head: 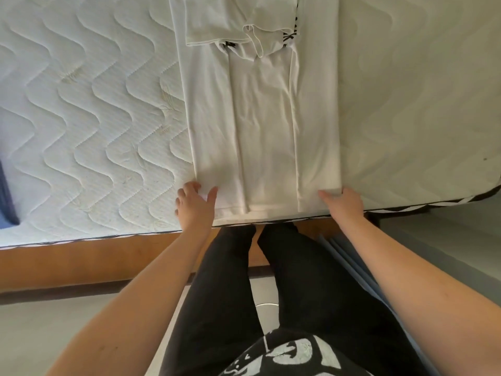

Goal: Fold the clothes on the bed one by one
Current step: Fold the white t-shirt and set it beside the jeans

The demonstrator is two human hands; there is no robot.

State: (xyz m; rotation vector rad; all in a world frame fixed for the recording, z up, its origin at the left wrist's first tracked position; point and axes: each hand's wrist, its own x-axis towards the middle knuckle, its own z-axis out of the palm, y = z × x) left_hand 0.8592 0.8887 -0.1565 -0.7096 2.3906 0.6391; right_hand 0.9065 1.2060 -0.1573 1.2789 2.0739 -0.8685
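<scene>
My left hand (195,203) pinches the near left corner of the white shirt (264,137), thumb on top, fingers curled at the hem. My right hand (344,203) grips the near right corner, fingers tucked under the cloth. The shirt lies at twelve o'clock from me, sides folded in to a long strip, sleeves laid across its far end, on the quilted mattress (89,118) of the bed, hem at the near edge

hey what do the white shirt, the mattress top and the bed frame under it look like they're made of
White shirt: thin soft knit, likely cotton, matte; it creases gently and lies limp.
Mattress top: quilted fabric, faint sheen; stitched wavy lines puff the surface.
Bed frame: looks like wood or wood veneer, smooth orange-brown; grain is too blurred to confirm.
</scene>
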